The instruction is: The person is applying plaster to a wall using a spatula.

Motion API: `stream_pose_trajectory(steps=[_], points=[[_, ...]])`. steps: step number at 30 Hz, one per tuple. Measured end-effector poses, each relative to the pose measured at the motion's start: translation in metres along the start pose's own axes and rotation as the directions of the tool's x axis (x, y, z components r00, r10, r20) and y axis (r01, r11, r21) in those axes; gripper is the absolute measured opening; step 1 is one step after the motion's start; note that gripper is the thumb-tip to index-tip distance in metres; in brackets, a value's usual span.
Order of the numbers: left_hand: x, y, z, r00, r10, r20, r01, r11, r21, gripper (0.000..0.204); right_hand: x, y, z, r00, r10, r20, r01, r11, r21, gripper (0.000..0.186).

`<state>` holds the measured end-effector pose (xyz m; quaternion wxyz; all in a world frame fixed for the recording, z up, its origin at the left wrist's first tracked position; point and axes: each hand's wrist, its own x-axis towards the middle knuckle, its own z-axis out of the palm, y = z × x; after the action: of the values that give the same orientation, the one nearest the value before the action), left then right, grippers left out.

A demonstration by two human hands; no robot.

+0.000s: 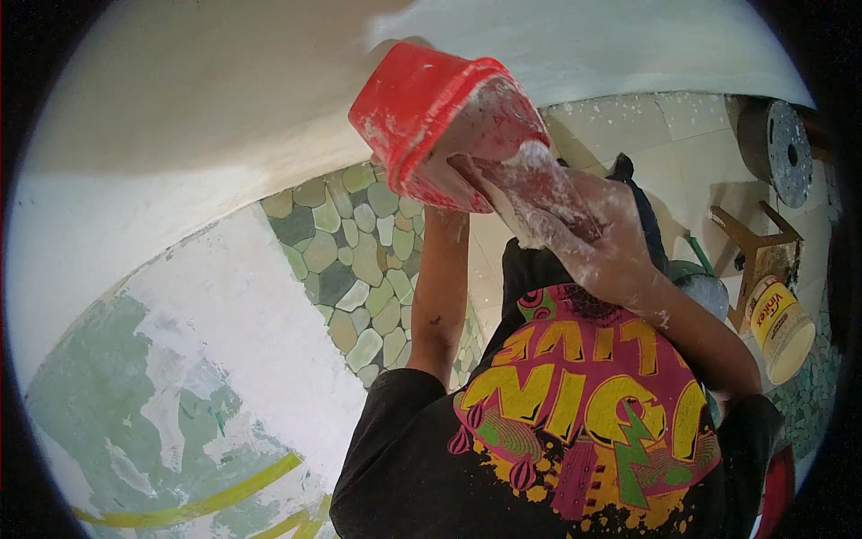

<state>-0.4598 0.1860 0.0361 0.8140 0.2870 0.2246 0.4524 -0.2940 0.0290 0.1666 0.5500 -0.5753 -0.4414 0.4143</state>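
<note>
Over a pebble-patterned floor (359,260), a red tub (417,99) was held up at a tilt by a person in a printed black shirt (575,431), its white-smeared mouth turned to the right. The left hand (378,163) reached the tub from the near side, mostly hidden, so its grip could not be told. The right hand (615,238), spattered white, gripped a flat scraper (548,184) at that mouth. Well to the right were a wooden stool (778,262) and a bucket (792,334).
</note>
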Motion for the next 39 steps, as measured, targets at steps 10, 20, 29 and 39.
stream_pose_trajectory(steps=[10,20,29,39], points=[[-0.005,-0.018,0.005,1.0,-0.026,-0.015,0.026,0.999,0.032,0.093,0.031,-0.042,-0.007,0.991,0.114,-0.063,-0.126,0.963,-0.238,0.034],[-0.006,-0.02,-0.001,0.999,-0.033,-0.033,0.035,0.998,0.044,0.092,0.015,-0.019,0.002,0.975,0.122,-0.185,-0.128,0.992,-0.02,0.046],[-0.006,-0.02,0.0,0.998,-0.053,-0.033,0.054,0.997,0.05,0.09,0.025,-0.006,0.002,0.94,0.338,-0.043,-0.296,0.872,0.389,0.019],[0.002,-0.024,-0.007,0.996,-0.067,-0.053,0.071,0.995,0.065,0.089,0.006,0.015,0.001,0.849,0.515,0.115,-0.464,0.625,0.628,0.015]])
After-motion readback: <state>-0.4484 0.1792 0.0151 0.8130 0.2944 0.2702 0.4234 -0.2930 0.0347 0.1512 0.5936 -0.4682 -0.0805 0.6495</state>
